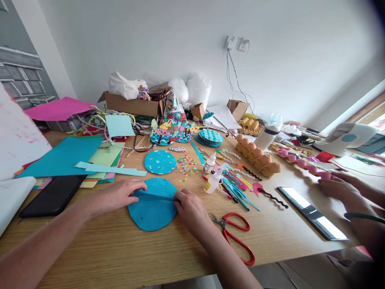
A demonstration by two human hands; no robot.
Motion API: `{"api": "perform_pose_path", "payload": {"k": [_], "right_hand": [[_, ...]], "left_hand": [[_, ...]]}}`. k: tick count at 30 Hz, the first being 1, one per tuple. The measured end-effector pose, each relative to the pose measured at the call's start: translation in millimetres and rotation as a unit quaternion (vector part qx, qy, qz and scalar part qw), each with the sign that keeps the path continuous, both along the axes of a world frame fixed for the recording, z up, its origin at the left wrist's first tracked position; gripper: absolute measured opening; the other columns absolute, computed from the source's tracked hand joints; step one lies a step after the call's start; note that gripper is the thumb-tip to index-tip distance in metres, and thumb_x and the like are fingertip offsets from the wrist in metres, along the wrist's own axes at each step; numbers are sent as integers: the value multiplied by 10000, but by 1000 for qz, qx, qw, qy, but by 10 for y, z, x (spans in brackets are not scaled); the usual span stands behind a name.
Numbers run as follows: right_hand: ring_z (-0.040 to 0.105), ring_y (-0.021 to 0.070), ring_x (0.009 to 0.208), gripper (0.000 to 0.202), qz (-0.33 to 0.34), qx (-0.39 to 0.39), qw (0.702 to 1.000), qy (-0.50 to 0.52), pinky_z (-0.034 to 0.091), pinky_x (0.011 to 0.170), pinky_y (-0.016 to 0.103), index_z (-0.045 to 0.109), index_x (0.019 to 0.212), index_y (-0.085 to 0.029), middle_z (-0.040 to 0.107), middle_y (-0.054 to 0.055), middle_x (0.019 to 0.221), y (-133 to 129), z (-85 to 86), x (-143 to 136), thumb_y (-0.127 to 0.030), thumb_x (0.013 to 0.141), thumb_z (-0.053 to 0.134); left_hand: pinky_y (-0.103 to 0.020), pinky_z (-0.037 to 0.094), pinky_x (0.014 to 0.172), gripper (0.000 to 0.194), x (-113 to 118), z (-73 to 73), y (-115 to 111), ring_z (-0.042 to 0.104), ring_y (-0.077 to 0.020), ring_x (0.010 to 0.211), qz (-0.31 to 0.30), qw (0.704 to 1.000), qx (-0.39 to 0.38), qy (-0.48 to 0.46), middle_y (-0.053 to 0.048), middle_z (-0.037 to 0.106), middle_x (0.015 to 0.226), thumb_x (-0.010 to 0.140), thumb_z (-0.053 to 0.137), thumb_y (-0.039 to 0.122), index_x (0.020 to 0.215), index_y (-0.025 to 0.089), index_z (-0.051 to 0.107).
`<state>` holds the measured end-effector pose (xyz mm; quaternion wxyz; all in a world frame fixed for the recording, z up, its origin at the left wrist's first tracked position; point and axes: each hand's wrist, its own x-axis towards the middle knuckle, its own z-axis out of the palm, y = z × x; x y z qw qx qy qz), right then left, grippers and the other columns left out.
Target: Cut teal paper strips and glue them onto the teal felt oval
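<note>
Holding a narrow blue paper strip [158, 197] across the far half of a blue disc [153, 218], the two hands pinch opposite ends of it: the left hand [124, 196] has thumb and fingers closed on the left end, the right hand [189, 206] likewise on the right. The disc lies flat on the worktop [90, 253], near and left of the middle. Whether the strip touches its face I cannot tell. Good handling here means even, gentle tension, no twist, both ends level, and a pinch light enough not to crease the paper.

Just past the disc's far edge lies a second, pale-flecked blue disc [160, 161], so room on that side is tight. Two small glue bottles [212, 183] stand beyond the right hand, and red-handled scissors [223, 224] lie just right of it; a wide rightward sweep could catch them. The near left offers the freest room.
</note>
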<state>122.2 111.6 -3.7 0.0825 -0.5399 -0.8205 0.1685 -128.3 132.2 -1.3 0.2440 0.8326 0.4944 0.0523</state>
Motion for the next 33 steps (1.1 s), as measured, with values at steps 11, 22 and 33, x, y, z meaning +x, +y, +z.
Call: {"api": "perform_pose_path", "payload": {"k": [11, 22, 33], "right_hand": [[574, 163, 872, 167, -22, -10, 1000, 7, 380, 692, 233, 607, 966, -210, 579, 42, 971, -35, 5, -16, -180, 825, 523], [571, 149, 857, 163, 0, -4, 999, 53, 388, 728, 213, 625, 911, -198, 600, 40, 928, -47, -56, 36, -125, 816, 514], [577, 152, 837, 142, -4, 2, 999, 43, 381, 711, 215, 636, 865, -189, 624, 38, 878, -42, -32, 125, -135, 814, 515]], "left_hand": [[-242, 396, 653, 313, 83, 19, -48, 553, -181, 815, 18, 1000, 1, 16, -42, 567, 956, 727, 487, 151, 1026, 189, 571], [-260, 405, 737, 199, 110, -109, -33, 558, -173, 837, -41, 998, 55, -15, -37, 604, 903, 773, 426, 147, 893, 182, 582], [-269, 423, 726, 207, 83, -109, -25, 568, -181, 828, -30, 998, 55, -10, -45, 632, 898, 786, 379, 193, 849, 182, 576]]}}
